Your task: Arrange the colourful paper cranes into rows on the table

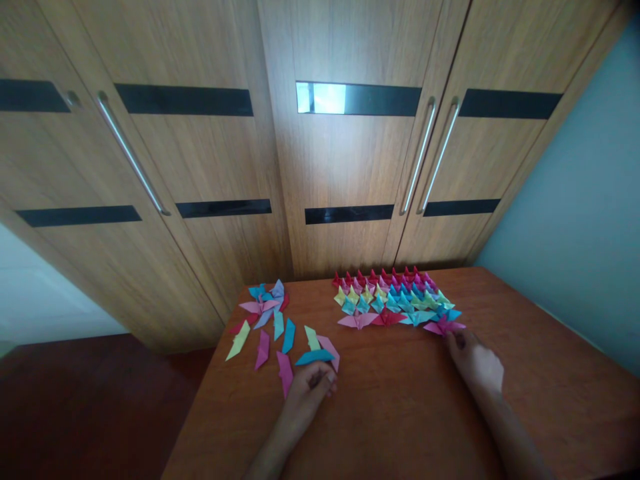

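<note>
My right hand (pixel 475 363) reaches to the front right of the rows of folded paper cranes (pixel 385 300). Its fingertips are closed on a magenta paper crane (pixel 443 325) at the end of the nearest row. My left hand (pixel 310 387) rests at the table's left half with its fingers curled together; whether anything is between them is hidden. Just beyond it lies a flat-folded blue paper crane (pixel 314 357), over a pink folded piece (pixel 330 350) and a yellow-green one (pixel 311 338). A magenta folded piece (pixel 285 373) lies beside the left hand.
More loose folded papers, including a yellow one (pixel 238 341) and a pink spread crane (pixel 260 307), lie scattered at the table's left. The wooden table (pixel 390 413) stands against a wardrobe (pixel 345 160) with metal handles. A pale blue wall (pixel 570 220) is at the right.
</note>
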